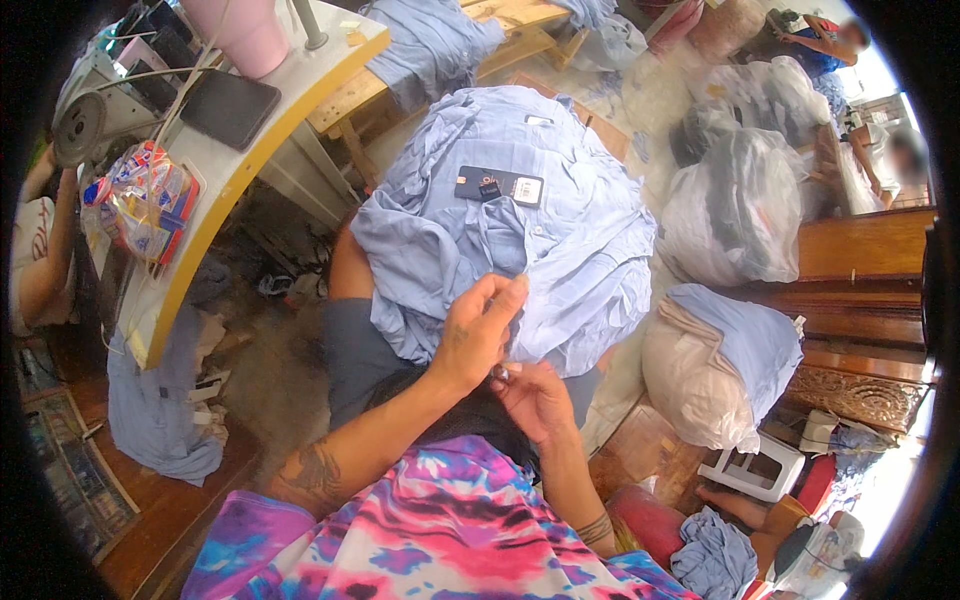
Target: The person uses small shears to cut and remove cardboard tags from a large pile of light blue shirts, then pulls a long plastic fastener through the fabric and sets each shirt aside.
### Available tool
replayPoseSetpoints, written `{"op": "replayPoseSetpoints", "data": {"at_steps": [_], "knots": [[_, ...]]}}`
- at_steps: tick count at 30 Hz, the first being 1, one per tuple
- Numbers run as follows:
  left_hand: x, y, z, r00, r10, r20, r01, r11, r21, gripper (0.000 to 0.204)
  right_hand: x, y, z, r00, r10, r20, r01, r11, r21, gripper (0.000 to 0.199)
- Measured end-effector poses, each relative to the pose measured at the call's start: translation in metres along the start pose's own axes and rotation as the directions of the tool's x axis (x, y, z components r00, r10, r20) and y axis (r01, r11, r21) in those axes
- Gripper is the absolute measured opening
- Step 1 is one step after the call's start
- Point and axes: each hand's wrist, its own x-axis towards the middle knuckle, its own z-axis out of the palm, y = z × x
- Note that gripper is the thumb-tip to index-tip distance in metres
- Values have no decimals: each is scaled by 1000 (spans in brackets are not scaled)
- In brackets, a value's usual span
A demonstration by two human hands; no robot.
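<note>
A light blue shirt [590, 255] lies bunched across my lap, its buttoned front strip running toward me. On it rests a black hang tag [475, 183] with a white label. My left hand [472, 338] is closed, thumb and fingertips pinching the shirt's front edge. Just below and to the right, close to the shirt's near edge, my right hand [540, 402] is also closed. Its fingertips hold a small dark, shiny thing [500, 373], too small and too covered to name.
At left stands a yellow-edged table [330, 60] with a black phone [231, 108], a pink container [240, 35] and a plastic packet [150, 205]. Filled plastic bags [735, 205] and a cloth-topped bundle [705, 370] stand at right, near a white stool [755, 465]. Other people sit around the edges.
</note>
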Motion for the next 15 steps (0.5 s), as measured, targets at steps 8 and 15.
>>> {"op": "replayPoseSetpoints", "data": {"at_steps": [8,15], "knots": [[12,1,-1,988,151,-28,-143,974,175,27,13,7,9,995,33,99,-35,999,18,28],[10,13,-2,991,133,-2,-128,956,265,23,21,-24,47,984,101,147,-144,937,319,59]]}}
